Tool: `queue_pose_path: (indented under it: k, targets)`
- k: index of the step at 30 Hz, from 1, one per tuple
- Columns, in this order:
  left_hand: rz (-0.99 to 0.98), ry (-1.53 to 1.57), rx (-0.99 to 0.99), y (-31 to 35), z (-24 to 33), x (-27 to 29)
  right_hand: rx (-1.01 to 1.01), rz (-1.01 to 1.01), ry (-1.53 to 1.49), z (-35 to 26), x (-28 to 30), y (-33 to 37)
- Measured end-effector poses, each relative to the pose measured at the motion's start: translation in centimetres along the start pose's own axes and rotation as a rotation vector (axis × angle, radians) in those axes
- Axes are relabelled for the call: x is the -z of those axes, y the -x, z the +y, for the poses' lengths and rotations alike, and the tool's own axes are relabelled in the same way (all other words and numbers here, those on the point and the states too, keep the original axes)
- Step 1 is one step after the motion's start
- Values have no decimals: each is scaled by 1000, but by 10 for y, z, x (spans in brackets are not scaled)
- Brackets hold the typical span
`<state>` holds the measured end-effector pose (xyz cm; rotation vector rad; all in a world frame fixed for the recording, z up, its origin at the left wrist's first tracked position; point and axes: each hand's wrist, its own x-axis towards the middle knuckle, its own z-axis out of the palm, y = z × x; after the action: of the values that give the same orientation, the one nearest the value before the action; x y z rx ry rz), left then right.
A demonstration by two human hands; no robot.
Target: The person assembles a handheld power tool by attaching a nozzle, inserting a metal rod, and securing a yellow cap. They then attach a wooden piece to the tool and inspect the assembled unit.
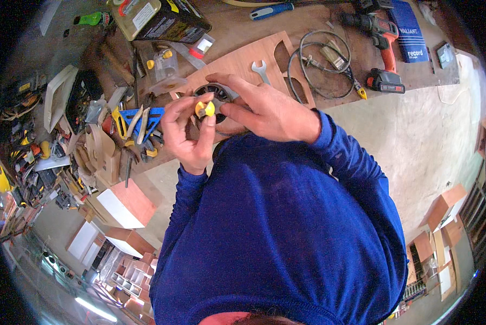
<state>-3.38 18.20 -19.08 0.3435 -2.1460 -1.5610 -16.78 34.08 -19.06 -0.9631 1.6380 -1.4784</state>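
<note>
Workbench of brown wood [243, 24] spread across the top of the view, its left end buried under a jumble of hand tools too crowded to tell apart. Blue long-sleeved clothing [286, 227] filled the lower middle and hid whatever lay below the hands. Beyond them a cut plywood panel with rounded openings [264, 57] lay flat, a silver open-ended spanner [261, 71] resting on it, a coiled grey cable [318, 59] beside it, and an orange-and-black cordless drill [382, 49] further right. Between the hands sat a round black ribbed part [213, 96], mostly covered. The right hand [264, 111] curled over it, fingers bent against its rim. The left hand [188, 132] pinched a small yellow plastic piece [205, 109] between thumb and fingertips, just in front of that round part.
</note>
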Motion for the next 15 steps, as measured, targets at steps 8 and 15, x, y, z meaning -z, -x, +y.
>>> queue_pose_path:
  k: [8,15]
  targets:
    - [50,-64,-63,-19,-7,-12,-47,-28,10,11,9,-5]
    - [-76,-254,-201,-47,-19,-22,-155,66,-214,16,21,-13]
